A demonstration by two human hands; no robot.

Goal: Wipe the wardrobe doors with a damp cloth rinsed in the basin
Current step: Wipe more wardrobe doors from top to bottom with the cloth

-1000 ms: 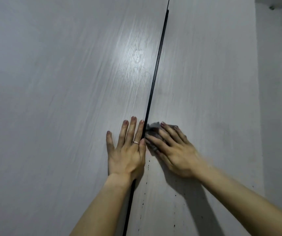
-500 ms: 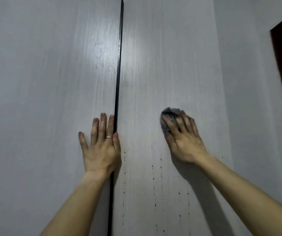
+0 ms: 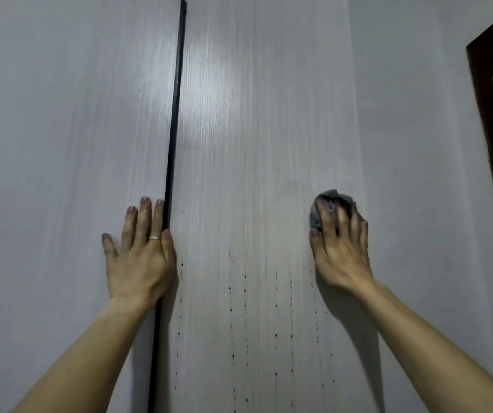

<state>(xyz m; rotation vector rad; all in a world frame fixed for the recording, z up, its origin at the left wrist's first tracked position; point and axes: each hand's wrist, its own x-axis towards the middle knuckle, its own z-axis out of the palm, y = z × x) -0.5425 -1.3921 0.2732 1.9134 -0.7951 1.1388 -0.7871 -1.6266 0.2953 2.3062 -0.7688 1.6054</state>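
No readable text, label, brand, number or sign shows anywhere.

Right wardrobe door: grey cloth pressed near right edge; dark specks below, possibly drips.

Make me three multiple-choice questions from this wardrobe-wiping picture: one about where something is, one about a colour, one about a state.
1. Where is the crumpled grey cloth?
A. near the right edge of the right-hand pale woodgrain door
B. on the left-hand door
C. on the dark brown room door

2. What colour is the strip between the doors?
A. white
B. black
C. red

3. How is the left hand?
A. clenched in a fist
B. gripping a handle
C. flat, fingers spread

Answers: 1 A, the right hand presses it there; 2 B, a black line; 3 C, palm lies on the left door.
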